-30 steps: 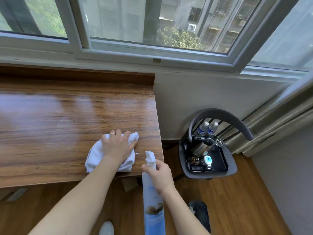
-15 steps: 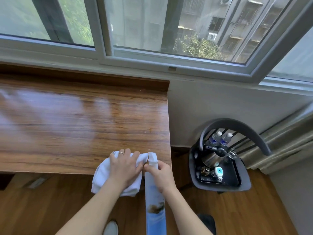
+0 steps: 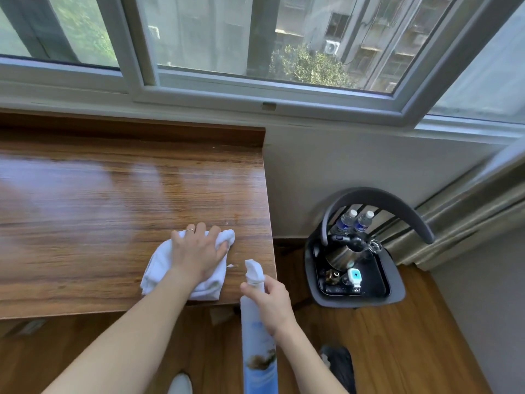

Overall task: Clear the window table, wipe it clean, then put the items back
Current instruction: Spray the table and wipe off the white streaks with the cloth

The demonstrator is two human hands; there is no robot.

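the left hand [image 3: 199, 251] presses flat, fingers straight, on the cloth [image 3: 159, 263] at the near right of the tabletop [image 3: 85, 209] to wipe it; the right hand [image 3: 272, 302] grips the spray bottle [image 3: 257, 336], kept ready off the near edge

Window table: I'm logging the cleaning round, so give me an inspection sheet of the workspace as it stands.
Surface: wooden table glossy, bare apart from the cloth.
Job's things: white cloth bunched near the table's right front corner; spray bottle upright, off the front edge; tray with kettle, two water bottles and small items sits on the chair right of the table.
Clutter: nothing seen on the table.
Hands: left hand presses flat on the cloth; right hand grips the spray bottle.
Cables: nothing seen.
Surroundings: window behind the table, curtain at right, wood floor.
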